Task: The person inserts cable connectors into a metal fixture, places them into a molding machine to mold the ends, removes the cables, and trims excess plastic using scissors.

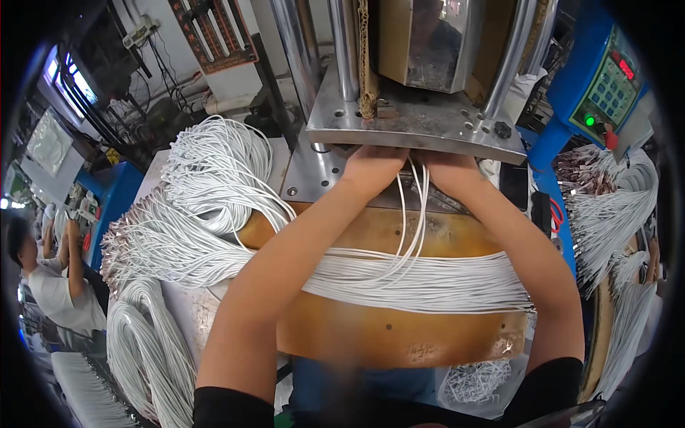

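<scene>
Both of my hands reach under the thick steel plate [421, 135] of a press. My left hand [372, 170] and my right hand [451, 171] are side by side, and the plate covers their fingers. Several thin white cables [415, 221] come out from between the hands and loop down towards me. They run into a flat bundle of white cables [421, 284], which lies crosswise on a brown board [399, 332] under my forearms. Whether my fingers grip the cables' ends is hidden.
Heaps of white cable [214, 153] with metal ends lie to the left. Coiled cables [139, 328] hang below them. A blue control box [603, 85] with keypad and green light stands right. More cables [617, 207] hang beyond it. At far left, another person [61, 285] works. A clear bag [478, 381] holds white scraps.
</scene>
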Available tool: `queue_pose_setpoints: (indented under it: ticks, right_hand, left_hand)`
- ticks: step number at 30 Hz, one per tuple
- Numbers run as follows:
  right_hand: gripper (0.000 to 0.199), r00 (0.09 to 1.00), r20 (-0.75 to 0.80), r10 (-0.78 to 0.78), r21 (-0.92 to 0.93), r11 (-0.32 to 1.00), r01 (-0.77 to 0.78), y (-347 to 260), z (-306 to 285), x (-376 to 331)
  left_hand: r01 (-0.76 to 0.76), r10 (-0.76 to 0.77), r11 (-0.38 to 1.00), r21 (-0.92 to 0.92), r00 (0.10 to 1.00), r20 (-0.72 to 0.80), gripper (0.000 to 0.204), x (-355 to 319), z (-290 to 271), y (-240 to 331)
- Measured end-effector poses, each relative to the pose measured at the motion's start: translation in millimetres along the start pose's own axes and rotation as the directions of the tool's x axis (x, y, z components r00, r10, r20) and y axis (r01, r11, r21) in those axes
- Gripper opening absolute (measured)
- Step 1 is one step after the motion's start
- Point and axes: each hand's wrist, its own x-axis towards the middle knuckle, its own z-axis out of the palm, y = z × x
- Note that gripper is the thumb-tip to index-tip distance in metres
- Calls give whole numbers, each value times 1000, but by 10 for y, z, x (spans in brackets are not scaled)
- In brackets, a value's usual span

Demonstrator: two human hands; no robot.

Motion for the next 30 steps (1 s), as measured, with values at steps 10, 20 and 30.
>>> queue_pose_setpoints:
  ticks: [10, 20, 30]
  right_hand:
    - [34, 991, -73, -114, -430, 900, 72, 122, 144, -166]
    - [48, 996, 66, 54, 119, 991, -61, -496, -398, -1396]
    - [81, 962, 235, 141, -236, 968, -85, -1065, -649, -2966]
  left_hand:
    - [144, -141, 989, -41, 988, 68, 37, -124, 102, -43]
    - [199, -46, 795, -573, 962, 270, 49, -800, -1416, 260]
    - [125, 126, 933, -337, 764, 633, 57, -1779, -2647, 509]
